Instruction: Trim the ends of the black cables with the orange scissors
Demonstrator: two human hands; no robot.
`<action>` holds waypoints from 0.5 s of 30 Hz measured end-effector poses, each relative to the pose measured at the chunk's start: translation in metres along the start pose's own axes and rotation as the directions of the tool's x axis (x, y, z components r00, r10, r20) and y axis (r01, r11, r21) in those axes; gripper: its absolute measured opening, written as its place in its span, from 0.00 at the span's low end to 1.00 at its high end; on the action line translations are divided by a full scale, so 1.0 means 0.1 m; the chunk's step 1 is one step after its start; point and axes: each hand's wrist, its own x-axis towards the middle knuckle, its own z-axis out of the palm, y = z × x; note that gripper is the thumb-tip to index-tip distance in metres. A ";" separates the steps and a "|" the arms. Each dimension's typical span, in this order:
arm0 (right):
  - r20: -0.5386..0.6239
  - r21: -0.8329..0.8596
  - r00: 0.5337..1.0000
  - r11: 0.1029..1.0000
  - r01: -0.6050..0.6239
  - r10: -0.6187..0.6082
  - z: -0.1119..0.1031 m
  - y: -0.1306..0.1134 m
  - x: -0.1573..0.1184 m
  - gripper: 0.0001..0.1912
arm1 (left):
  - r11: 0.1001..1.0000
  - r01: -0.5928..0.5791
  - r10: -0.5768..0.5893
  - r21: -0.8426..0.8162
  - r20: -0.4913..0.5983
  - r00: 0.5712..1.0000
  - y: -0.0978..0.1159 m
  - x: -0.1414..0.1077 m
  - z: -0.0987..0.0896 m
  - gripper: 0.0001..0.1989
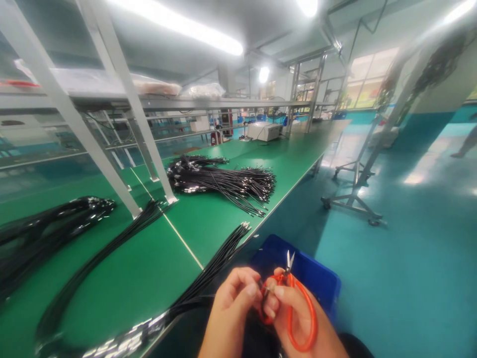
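My left hand (238, 293) is closed in a pinch, with the dark end of a black cable (260, 284) just showing at its fingertips. Right beside it, my right hand (294, 303) is wrapped around orange-handled scissors (312, 318), their blades pointing up and slightly apart. Its thumb and forefinger also pinch together close to the left fingertips; whatever small thing lies between them is too blurred to name. A bundle of black cables (219, 256) with pale metal tips lies along the table edge, running behind my left hand.
Another heap of black cables (223, 179) lies on the green table (186, 219), and coiled ones (55, 223) rest at left. A blue bin (316, 268) stands below my hands. Metal posts (130, 94) carry a shelf (194, 104). A wheeled stand (354, 194) is on the floor.
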 end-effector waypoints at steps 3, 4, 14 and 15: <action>-0.036 0.023 0.999 1.000 -0.004 0.005 0.04 0.00 0.01 0.09 | 0.800 -0.285 0.362 0.528 -0.045 0.931 0.01 -0.04 -0.03 0.06; -0.055 0.030 0.998 1.000 -0.006 0.008 0.05 0.01 0.01 0.10 | 0.672 -0.333 0.448 0.662 -0.004 0.894 0.02 -0.06 -0.04 0.08; -0.144 0.044 0.989 0.999 0.031 -0.024 0.10 0.06 0.07 0.11 | 0.794 -0.231 0.199 0.562 0.118 0.973 0.12 -0.05 -0.13 0.08; -0.143 0.030 0.989 0.999 0.025 -0.020 0.10 0.05 0.06 0.11 | 0.845 -0.186 0.140 0.501 0.129 0.982 0.11 -0.05 -0.12 0.06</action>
